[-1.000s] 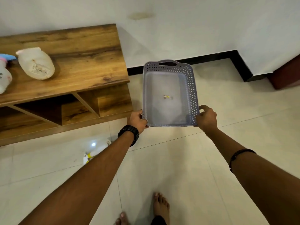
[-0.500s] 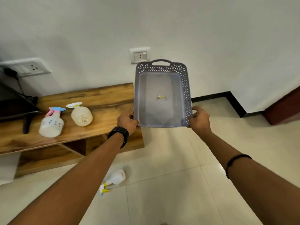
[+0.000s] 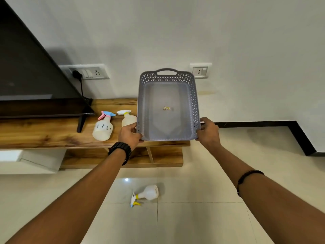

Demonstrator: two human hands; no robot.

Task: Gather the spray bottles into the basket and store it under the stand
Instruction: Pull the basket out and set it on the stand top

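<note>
I hold a grey perforated basket (image 3: 194, 103) in the air over the right end of the wooden stand (image 3: 52, 136). My left hand (image 3: 129, 134) grips its near left corner and my right hand (image 3: 208, 131) its near right corner. Inside the basket lies only a small sticker scrap. Two spray bottles stand on the stand: one with a pink and blue trigger (image 3: 102, 126), and one with a white and yellow trigger (image 3: 127, 118), partly hidden by my left hand and the basket. A third spray bottle (image 3: 146, 193) lies on its side on the floor tiles.
A dark television (image 3: 31, 81) on a leg fills the stand's left part. Open shelf compartments (image 3: 163, 154) sit under the stand top. Wall sockets (image 3: 88, 72) with a plugged cable are behind. A black skirting (image 3: 297, 136) runs along the right wall.
The basket has been carried up and left over the stand's right end. My view has lifted, so the television, both stand bottles and the floor bottle now show fully.
</note>
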